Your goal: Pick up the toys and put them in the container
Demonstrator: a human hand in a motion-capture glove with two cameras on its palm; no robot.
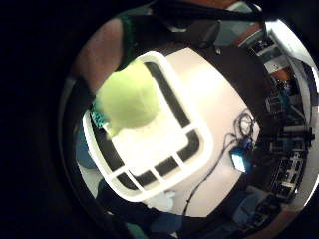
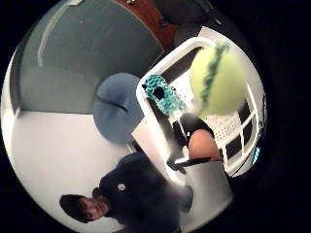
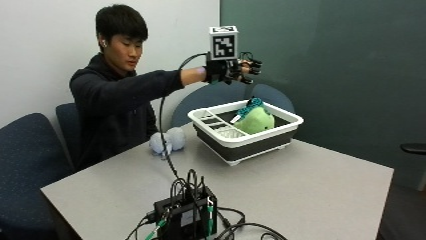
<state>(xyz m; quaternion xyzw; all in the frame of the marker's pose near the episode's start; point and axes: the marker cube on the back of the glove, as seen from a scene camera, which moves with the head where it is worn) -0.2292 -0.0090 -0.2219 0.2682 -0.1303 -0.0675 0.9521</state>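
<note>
Grey table (image 3: pixel 319 180) bears a white container (image 3: pixel 219 131) holding a green toy (image 3: pixel 256 121); gloved hand (image 3: pixel 229 70) above, grip empty, fingers relaxed.

Black electronics box (image 3: pixel 186 215) with cables on grey table (image 3: pixel 313 185).

Toy (image 3: pixel 256 121) lies in container (image 3: pixel 279 134); another toy (image 3: pixel 166 141) on table (image 3: pixel 313 185) beside it.

Fuzzy plush green toy (image 3: pixel 256 121), smooth white plastic container (image 3: pixel 245 131), matt grey table (image 3: pixel 319 175)
</note>
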